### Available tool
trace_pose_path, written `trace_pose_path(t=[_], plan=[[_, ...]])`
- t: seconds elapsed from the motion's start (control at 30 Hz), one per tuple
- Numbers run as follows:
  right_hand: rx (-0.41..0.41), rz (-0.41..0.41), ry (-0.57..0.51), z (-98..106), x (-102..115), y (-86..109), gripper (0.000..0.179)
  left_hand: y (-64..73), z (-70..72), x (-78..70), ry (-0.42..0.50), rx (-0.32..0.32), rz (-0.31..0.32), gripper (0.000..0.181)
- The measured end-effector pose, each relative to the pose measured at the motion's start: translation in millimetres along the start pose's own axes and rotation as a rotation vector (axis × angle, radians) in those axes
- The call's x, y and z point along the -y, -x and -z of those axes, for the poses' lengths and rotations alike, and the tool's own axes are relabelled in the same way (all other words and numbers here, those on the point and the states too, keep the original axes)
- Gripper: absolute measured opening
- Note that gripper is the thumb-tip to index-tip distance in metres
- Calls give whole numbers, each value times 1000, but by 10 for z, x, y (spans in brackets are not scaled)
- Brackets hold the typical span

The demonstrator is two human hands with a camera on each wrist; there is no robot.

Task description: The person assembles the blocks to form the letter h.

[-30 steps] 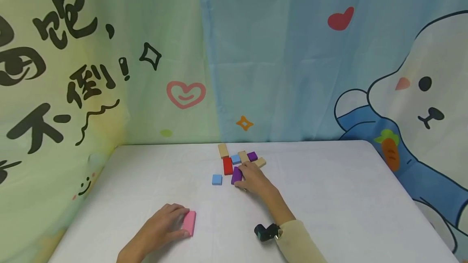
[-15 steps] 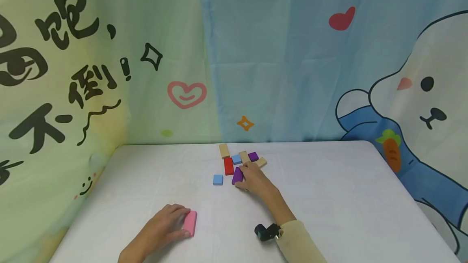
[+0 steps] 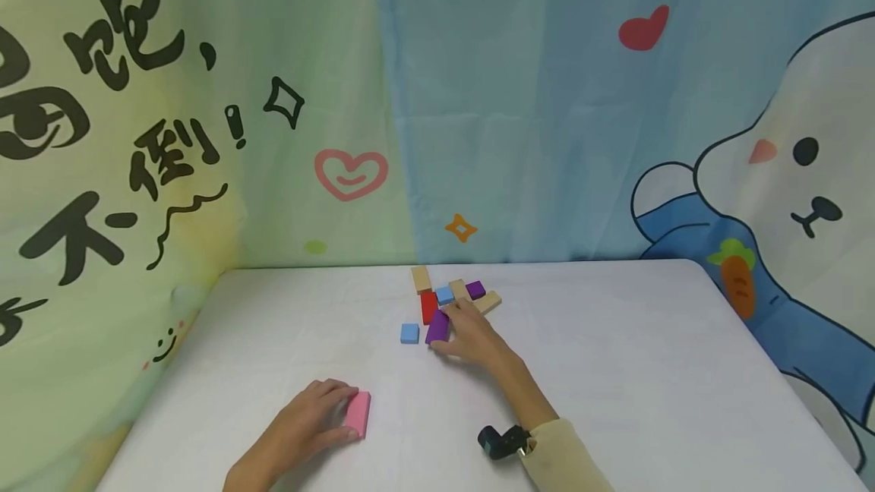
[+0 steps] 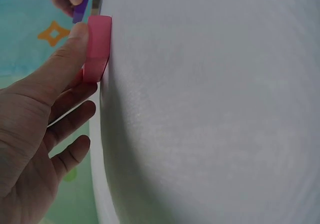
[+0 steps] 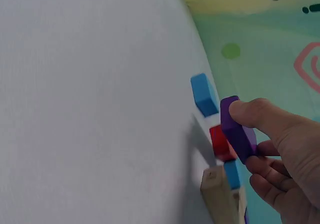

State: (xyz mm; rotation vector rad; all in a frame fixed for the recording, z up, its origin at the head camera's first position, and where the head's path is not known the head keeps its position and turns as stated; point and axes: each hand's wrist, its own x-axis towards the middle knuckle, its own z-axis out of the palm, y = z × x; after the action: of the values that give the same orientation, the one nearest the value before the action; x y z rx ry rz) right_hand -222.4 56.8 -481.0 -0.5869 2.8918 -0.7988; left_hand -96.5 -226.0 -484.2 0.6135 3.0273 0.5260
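At the front left of the white table, my left hand point(image 3: 305, 425) pinches a pink block point(image 3: 358, 414) between thumb and fingers. In the left wrist view the thumb presses one end of that pink block point(image 4: 98, 48), close over the tabletop. Farther back, my right hand point(image 3: 474, 334) grips a purple block point(image 3: 438, 326) by its two ends. The right wrist view has the purple block point(image 5: 238, 129) tilted between thumb and fingertips, above the table. Just beyond it lie a red block point(image 3: 428, 308) and a light blue block point(image 3: 409, 333).
Behind the right hand is a loose cluster: a small blue block point(image 3: 444, 295), a second purple block point(image 3: 475, 290) and several wooden blocks point(image 3: 421, 280). A printed curtain point(image 3: 519, 135) hangs at the table's back edge. A black wrist camera point(image 3: 502, 443) sits on the right wrist.
My right hand has raised the purple block slightly and shifted it a little left, and the block leans more. My left hand keeps its pinch on the pink block. The head view has shifted slightly.
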Motion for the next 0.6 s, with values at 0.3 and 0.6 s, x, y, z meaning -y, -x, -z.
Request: trace_pose_path(t=[0.3,0.6], plan=[[138,166,-9,-142,463,65,64,-15,-7,31,-11,-75,-77,55],[219,215,-65,-405,778,83,60,0,-18,20,4,-40,-48,59]])
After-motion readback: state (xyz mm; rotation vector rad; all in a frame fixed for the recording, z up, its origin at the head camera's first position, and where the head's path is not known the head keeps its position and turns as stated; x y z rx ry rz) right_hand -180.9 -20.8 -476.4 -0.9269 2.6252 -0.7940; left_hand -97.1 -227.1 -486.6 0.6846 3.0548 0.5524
